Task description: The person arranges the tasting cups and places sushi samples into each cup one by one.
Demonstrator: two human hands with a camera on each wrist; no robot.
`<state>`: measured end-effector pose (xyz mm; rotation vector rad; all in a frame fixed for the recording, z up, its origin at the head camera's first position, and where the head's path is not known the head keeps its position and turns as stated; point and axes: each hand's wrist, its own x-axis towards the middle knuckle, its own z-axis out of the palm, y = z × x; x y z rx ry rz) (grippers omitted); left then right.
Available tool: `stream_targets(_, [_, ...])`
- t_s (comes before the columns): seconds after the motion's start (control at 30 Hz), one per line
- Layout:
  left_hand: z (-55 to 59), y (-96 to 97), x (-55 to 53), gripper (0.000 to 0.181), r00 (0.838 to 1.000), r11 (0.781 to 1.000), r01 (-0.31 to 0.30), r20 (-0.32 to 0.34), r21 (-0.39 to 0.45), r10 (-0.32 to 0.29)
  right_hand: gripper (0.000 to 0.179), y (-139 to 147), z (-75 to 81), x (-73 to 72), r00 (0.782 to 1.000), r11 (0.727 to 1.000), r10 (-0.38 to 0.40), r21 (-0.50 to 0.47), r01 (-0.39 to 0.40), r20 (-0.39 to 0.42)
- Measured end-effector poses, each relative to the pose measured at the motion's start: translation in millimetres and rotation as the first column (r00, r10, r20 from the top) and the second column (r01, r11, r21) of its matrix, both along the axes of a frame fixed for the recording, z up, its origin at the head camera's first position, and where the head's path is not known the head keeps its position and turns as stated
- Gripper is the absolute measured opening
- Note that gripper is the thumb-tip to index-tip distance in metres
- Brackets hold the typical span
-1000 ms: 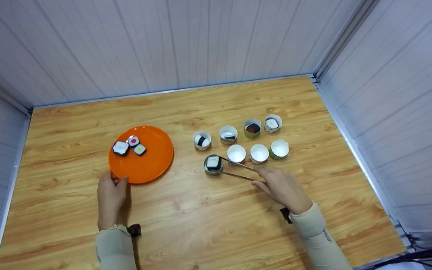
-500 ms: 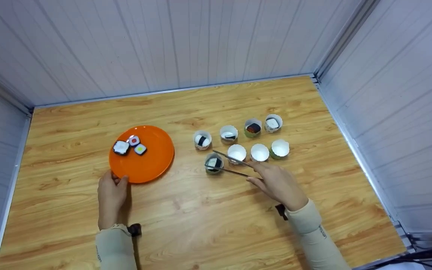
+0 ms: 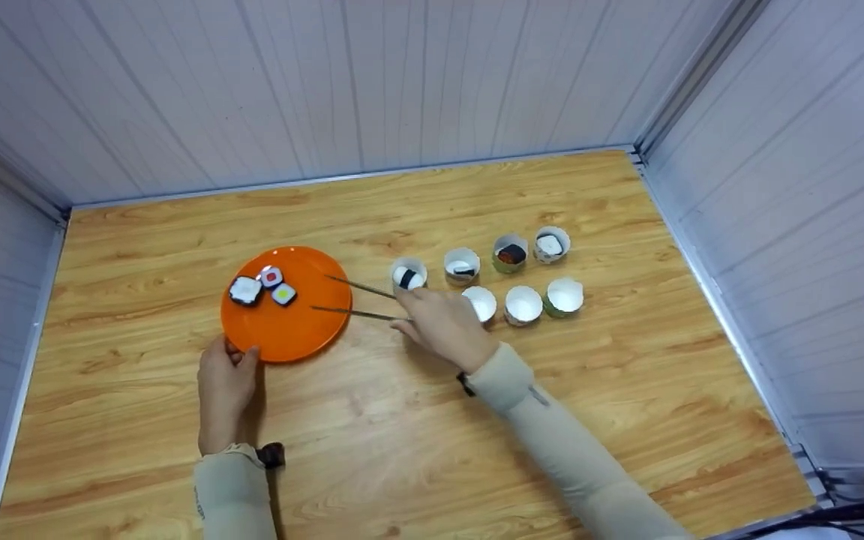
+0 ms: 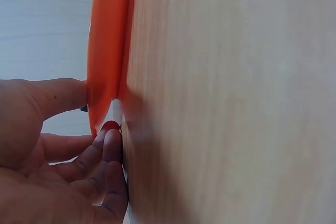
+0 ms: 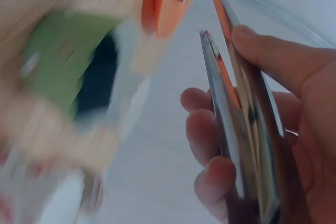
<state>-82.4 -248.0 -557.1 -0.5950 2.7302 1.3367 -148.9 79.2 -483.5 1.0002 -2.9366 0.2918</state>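
Observation:
My left hand (image 3: 227, 390) pinches the near-left rim of an orange plate (image 3: 289, 334); in the left wrist view the thumb (image 4: 63, 95) is on its upper face, with fingers below. Three toy sushi pieces lie grouped on the plate: a larger white one (image 3: 245, 291) edged in black, a red-centred one (image 3: 271, 277) and a yellow-centred one (image 3: 283, 293). Metal tongs (image 3: 361, 313) are held in my right hand (image 3: 447, 326), their tips apart above the plate's right side with nothing between them. A green paper cup (image 5: 50, 61) with a black-and-white piece is blurred in the right wrist view, hidden in the head view.
Behind and right of my right hand stand two rows of paper cups. The back row, including a left cup (image 3: 422, 264) and a green one (image 3: 511, 268), holds sushi pieces. White insides show in the front cups (image 3: 523, 306). Pale panel walls (image 3: 387, 90) border the wooden table (image 3: 402, 465).
The tongs let go of the black-and-white sushi piece in the front-left green cup. My right hand then swung left, bringing the spread tips over the plate. My left hand stays at the rim.

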Motion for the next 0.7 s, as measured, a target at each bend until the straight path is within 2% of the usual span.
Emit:
stream_targets(0.2, [0.3,-1.9,3.1,0.021,1.000,1.000,-0.020,0.012,-0.004,0.020,0.043,-54,-8.2,-9.0,0.994,0.997,-0.022,0.073,0.014,0.107])
stream_targets(0.3, [0.2,-1.9,3.0,0.025,1.000,1.000,-0.021,0.004,0.004,0.021,0.036,-70,-12.6,-12.1,0.993,0.995,-0.045,0.094,0.035,0.108])
stream_targets(0.47, [0.1,-0.8,0.6,0.037,1.000,0.999,-0.019,0.014,0.030,0.019,0.022,-82,-19.3,-16.3,0.991,0.992,-0.072,0.112,0.060,0.112])
stream_targets(0.7, [-0.1,-0.5,-1.2,0.038,0.999,0.999,-0.020,0.029,0.042,0.018,0.017,-84,-25.3,-16.9,0.989,0.993,-0.074,0.096,0.062,0.130])
